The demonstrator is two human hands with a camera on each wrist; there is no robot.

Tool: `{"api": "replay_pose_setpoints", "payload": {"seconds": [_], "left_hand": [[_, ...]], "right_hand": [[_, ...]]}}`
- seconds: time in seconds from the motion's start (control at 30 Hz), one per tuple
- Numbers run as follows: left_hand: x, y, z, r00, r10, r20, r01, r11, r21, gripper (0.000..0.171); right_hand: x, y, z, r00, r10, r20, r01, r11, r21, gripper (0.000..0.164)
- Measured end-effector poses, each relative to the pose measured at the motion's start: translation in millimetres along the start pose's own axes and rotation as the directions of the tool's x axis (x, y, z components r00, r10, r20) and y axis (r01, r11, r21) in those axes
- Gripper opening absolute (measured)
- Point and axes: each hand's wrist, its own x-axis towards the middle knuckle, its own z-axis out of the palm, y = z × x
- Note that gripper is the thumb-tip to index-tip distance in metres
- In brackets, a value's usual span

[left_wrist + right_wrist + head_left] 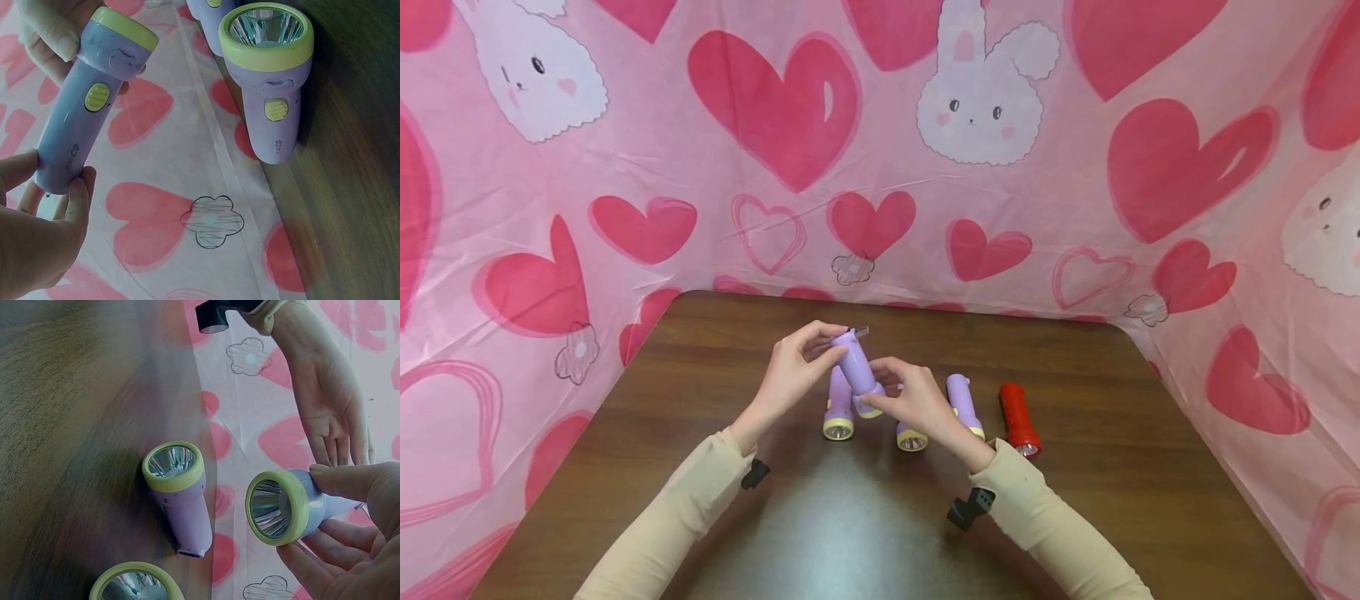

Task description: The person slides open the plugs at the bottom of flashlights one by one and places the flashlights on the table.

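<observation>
Both hands hold one purple flashlight [856,367] tilted above the table. My left hand [801,367] pinches its tail end, where a small clear piece [862,331] sticks out. My right hand [917,400] grips the lamp end, thumb on one side and fingers on the other. In the left wrist view, the flashlight's yellow-green switch [97,97] faces the camera. The right wrist view shows its reflector [270,509] inside a yellow rim. Just beside it, another purple flashlight [837,410] lies on the table, lamp toward me.
Two more purple flashlights lie to the right, one [912,438] partly behind my right hand, the other [961,400] beyond the wrist. A red flashlight [1018,419] lies at the row's right end. Pink heart-print cloth [880,167] walls the wooden table [835,533].
</observation>
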Motion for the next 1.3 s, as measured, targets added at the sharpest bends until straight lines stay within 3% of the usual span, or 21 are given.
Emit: {"api": "replay_pose_setpoints", "payload": {"seconds": [0.43, 0.77, 1.3], "left_hand": [[-0.6, -0.1, -1.9, 1.000, -0.005, 0.013, 0.005, 1.000, 0.027, 0.027], [0.8, -1.3, -4.0, 1.000, -0.014, 0.027, 0.013, 1.000, 0.028, 0.027], [3.8, -1.0, -13.5, 0.996, -0.051, 0.076, 0.047, 0.998, 0.052, 0.028]], "right_hand": [[-2, -1, 3, 0.999, -0.038, -0.001, 0.038, 0.999, -0.017, 0.041], [-1, -3, 4, 0.999, 0.028, 0.035, -0.029, 1.000, 0.010, 0.044], [-1, -11, 10, 0.997, 0.029, 0.070, -0.032, 0.999, 0.044, 0.042]]}}
